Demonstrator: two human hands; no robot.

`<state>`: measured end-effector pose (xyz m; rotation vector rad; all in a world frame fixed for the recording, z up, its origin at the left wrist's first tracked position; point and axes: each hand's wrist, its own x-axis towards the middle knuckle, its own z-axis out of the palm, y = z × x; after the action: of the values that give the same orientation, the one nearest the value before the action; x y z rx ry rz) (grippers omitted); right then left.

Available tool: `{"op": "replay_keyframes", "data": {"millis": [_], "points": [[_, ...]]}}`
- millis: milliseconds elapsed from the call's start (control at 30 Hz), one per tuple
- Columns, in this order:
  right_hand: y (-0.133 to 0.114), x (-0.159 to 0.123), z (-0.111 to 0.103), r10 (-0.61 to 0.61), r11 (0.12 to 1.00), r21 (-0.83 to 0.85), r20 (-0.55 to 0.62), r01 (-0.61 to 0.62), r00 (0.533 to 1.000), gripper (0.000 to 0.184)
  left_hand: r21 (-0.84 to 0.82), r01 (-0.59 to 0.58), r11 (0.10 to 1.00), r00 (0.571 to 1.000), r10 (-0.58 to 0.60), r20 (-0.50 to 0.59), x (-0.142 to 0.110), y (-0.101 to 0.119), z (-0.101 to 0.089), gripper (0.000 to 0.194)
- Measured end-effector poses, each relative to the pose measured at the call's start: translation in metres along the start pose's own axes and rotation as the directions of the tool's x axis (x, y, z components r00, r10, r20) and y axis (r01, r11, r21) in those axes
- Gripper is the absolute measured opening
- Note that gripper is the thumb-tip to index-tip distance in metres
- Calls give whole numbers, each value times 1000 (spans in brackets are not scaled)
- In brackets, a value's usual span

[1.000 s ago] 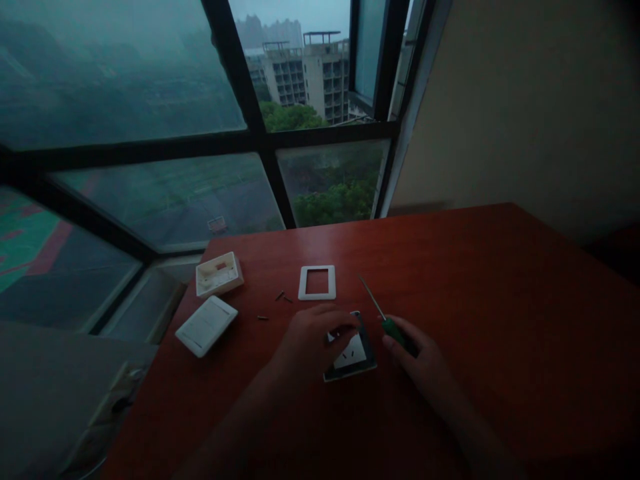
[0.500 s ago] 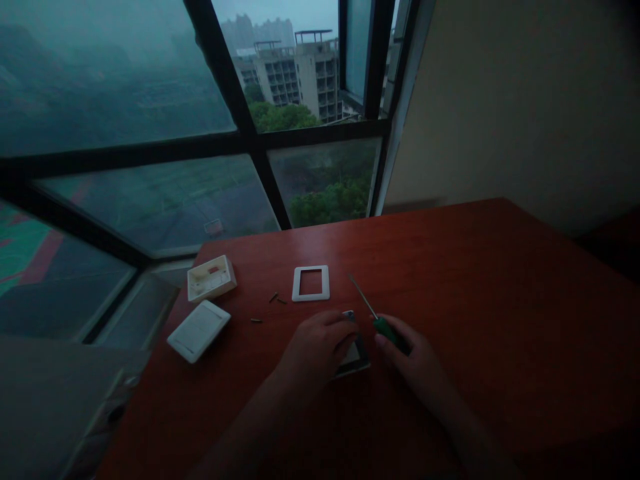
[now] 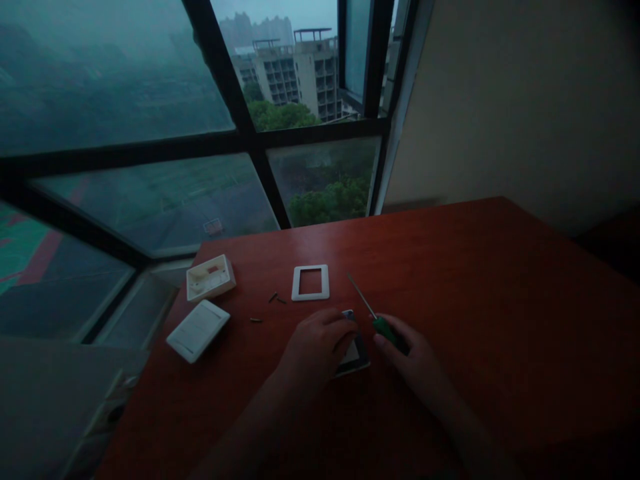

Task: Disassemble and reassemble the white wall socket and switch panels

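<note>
My right hand is wrapped round the green handle of a screwdriver, its thin metal shaft slanting up and left over the table. My left hand has its fingers bent down onto a dark-edged switch plate with a pale middle, lying on the table. Much of that plate is hidden under the hand, and I cannot see what the fingertips press on. Just beyond the hands lies a white square frame. Several small screws are scattered left of the frame.
At the left of the reddish wooden table stands a cream open mounting box, with a white switch panel in front of it. A dark-framed window rises beyond the table, and a pale wall is at the right.
</note>
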<state>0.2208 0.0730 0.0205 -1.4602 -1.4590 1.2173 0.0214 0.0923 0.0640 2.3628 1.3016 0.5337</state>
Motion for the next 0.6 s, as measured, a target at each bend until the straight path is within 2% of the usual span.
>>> {"op": "replay_keyframes", "data": {"millis": [300, 600], "points": [[0, -1, 1, -10, 1000, 4, 2, 10, 1000, 39, 31, 10, 999, 999, -11, 35, 0, 4, -4, 17], [-1, -1, 1, -17, 1000, -11, 0, 17, 1000, 40, 15, 26, 1000, 999, -26, 27, -1, 3, -2, 14]]}}
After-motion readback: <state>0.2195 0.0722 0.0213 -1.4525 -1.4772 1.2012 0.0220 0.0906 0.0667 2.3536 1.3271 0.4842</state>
